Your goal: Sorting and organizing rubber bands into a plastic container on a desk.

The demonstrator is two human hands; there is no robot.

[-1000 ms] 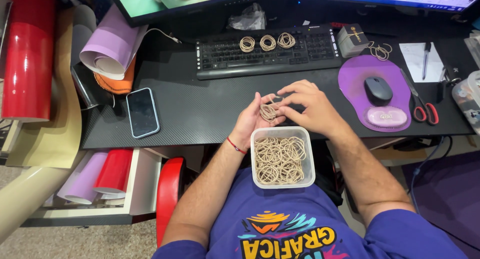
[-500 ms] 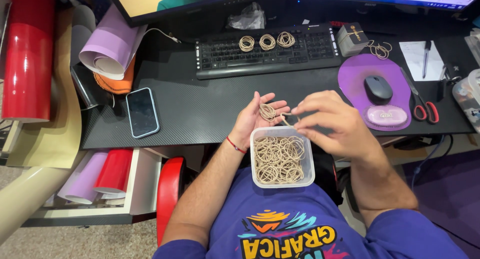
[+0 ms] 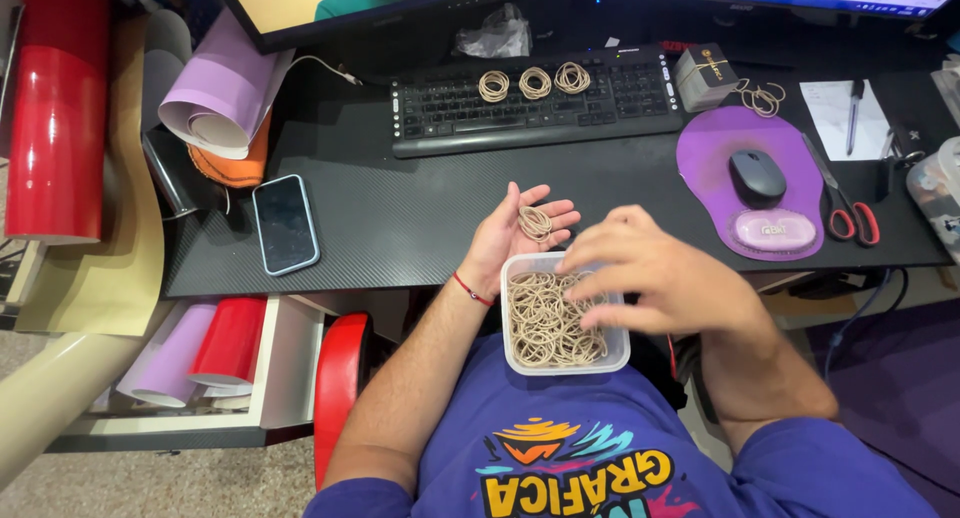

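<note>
— What have your hands got hold of?

— My left hand (image 3: 515, 230) is palm up just beyond the far rim of the clear plastic tub (image 3: 566, 363) that rests on my lap. Its fingers are spread open, and a small bundle of rubber bands (image 3: 535, 222) lies loose on the palm; nothing is pinched.

— And the right?

— My right hand (image 3: 668, 278) hovers over the tub's far right corner, fingers curled and pointing down toward the loose rubber bands (image 3: 548, 323) inside. The fingertips reach the rim, but I cannot tell if they have closed on a band.

— How full is the tub?

— A tangled heap of tan bands covers its whole bottom.

— What lies past the tub?

— The black desk (image 3: 400, 218), its edge right behind the tub. Further back from the tub is a black keyboard (image 3: 535, 103) with three coiled band bundles (image 3: 534, 82) in a row on its keys. Right of the tub and further back, a purple mouse pad (image 3: 710, 163) carries a dark mouse (image 3: 756, 176), red-handled scissors (image 3: 850, 213) beside it. A few more bands (image 3: 762, 99) lie behind that pad, next to a small dark box (image 3: 705, 76).

— And to the tub's left?

— A phone (image 3: 285, 223) face up on the desk, and beyond it a lilac roll (image 3: 215, 88) and a glossy red roll (image 3: 55, 128).
</note>
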